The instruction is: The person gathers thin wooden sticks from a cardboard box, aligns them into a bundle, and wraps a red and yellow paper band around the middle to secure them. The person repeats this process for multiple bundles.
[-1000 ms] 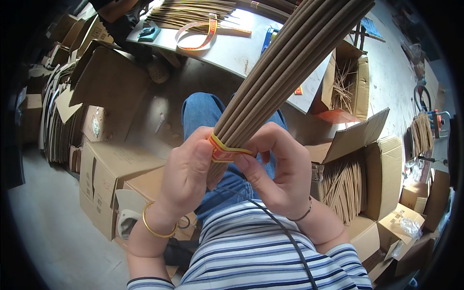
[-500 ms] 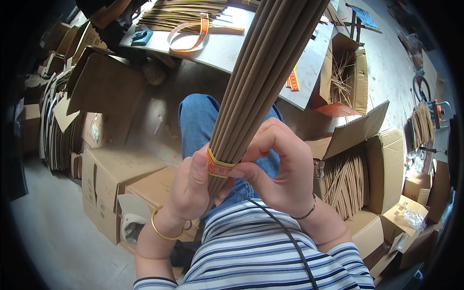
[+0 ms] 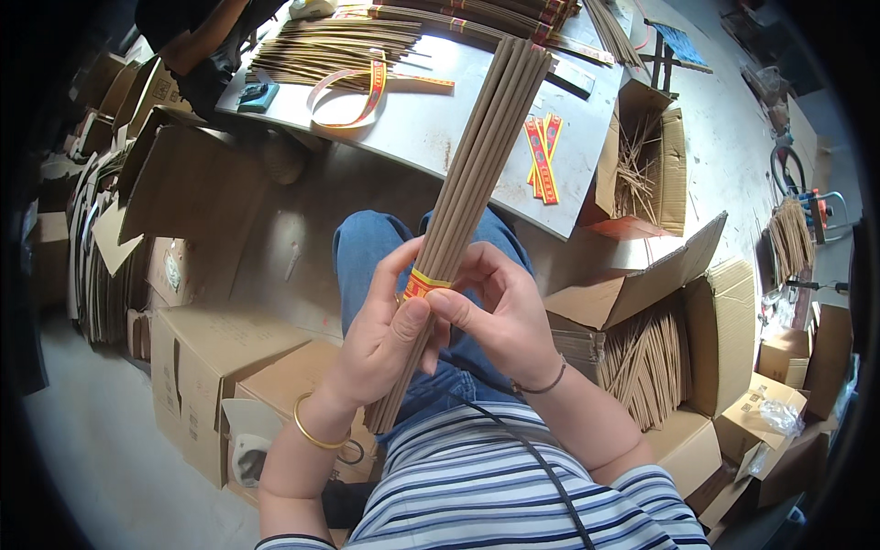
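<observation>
A bundle of thin brown incense sticks (image 3: 472, 156) slants up and away from my lap, its far end over the table's near part. A red and yellow paper band (image 3: 423, 283) wraps the bundle below its middle. My left hand (image 3: 385, 330) is closed round the lower part, thumb at the band. From the other side my right hand (image 3: 495, 307) grips at the band, its thumb pressed on the paper close to the left thumb; its other fingers are partly hidden behind the sticks.
On the metal table (image 3: 431, 128) lie loose incense sticks (image 3: 330, 46), a curled paper strip (image 3: 376, 92), crossed paper strips (image 3: 543, 156) and a teal object (image 3: 258, 95). An open carton of sticks (image 3: 646, 367) stands at right, closed cartons (image 3: 229, 344) at left. Another person's arm (image 3: 206, 41) shows far left.
The bundle has tipped lower and away, so its far end now shows. My right hand has come closer to my left, and its thumb has moved onto the front of the band.
</observation>
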`<control>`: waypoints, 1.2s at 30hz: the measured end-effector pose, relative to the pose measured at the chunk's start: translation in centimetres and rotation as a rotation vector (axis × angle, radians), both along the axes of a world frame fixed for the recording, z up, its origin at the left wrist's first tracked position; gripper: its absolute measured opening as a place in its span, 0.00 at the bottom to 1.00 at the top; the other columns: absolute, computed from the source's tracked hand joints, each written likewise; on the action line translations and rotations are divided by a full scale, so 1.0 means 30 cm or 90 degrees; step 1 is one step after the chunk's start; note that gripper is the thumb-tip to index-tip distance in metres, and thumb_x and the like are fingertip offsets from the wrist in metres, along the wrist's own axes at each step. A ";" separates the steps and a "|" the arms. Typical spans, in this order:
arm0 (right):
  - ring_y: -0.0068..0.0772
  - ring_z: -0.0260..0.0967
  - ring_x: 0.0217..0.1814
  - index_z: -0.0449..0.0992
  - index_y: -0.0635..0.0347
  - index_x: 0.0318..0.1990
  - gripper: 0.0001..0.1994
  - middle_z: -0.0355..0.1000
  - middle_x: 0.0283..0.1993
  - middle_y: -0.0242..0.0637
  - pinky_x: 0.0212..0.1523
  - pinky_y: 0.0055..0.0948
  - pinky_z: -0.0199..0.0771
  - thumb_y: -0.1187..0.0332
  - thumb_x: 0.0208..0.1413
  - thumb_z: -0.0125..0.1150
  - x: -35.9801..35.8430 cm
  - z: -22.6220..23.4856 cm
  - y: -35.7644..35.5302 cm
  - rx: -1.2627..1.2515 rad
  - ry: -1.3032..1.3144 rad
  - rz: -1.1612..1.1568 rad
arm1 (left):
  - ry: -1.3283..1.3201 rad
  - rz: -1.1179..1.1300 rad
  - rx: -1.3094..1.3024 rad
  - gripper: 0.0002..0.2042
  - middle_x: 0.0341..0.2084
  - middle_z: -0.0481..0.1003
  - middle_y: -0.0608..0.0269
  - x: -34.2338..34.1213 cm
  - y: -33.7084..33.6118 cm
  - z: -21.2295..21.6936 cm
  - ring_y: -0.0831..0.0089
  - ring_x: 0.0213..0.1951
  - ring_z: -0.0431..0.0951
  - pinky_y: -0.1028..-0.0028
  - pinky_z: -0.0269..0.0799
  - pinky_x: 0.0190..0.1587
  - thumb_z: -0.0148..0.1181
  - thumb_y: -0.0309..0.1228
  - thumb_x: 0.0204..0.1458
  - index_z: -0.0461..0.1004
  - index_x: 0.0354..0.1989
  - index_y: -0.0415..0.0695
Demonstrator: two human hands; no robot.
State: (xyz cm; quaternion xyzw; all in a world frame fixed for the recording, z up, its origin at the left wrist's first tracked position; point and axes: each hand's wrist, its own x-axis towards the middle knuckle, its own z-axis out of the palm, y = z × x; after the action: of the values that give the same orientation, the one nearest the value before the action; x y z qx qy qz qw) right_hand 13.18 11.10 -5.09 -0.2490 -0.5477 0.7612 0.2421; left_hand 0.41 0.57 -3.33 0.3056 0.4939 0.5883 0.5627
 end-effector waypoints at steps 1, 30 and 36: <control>0.28 0.70 0.45 0.72 0.68 0.47 0.21 0.74 0.43 0.39 0.49 0.28 0.69 0.62 0.53 0.67 -0.008 -0.010 0.006 -0.027 -0.003 0.010 | -0.023 -0.033 -0.007 0.29 0.32 0.69 0.63 -0.021 -0.005 -0.023 0.83 0.23 0.68 0.85 0.68 0.23 0.44 0.44 0.65 0.47 0.69 0.43; 0.34 0.76 0.40 0.68 0.78 0.43 0.12 0.74 0.43 0.53 0.47 0.24 0.81 0.72 0.63 0.50 -0.227 -0.326 0.632 -0.195 -0.124 -0.215 | -0.275 -0.014 -0.033 0.27 0.29 0.64 0.65 -0.173 -0.026 -0.135 0.82 0.22 0.66 0.85 0.67 0.21 0.47 0.40 0.65 0.50 0.69 0.44; 0.27 0.76 0.36 0.74 0.71 0.41 0.11 0.76 0.38 0.43 0.41 0.24 0.80 0.68 0.64 0.53 -0.228 -0.405 0.610 -0.061 -0.221 -0.219 | -0.302 0.005 -0.023 0.27 0.38 0.62 0.66 -0.163 -0.028 -0.122 0.82 0.27 0.66 0.85 0.68 0.22 0.46 0.39 0.65 0.49 0.69 0.42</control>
State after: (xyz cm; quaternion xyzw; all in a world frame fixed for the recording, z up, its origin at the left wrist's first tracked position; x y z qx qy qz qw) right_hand 6.34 29.40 -17.25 -0.4767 -0.4936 0.6800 0.2585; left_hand -4.47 -0.28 -7.00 0.1469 0.3596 0.6367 0.6662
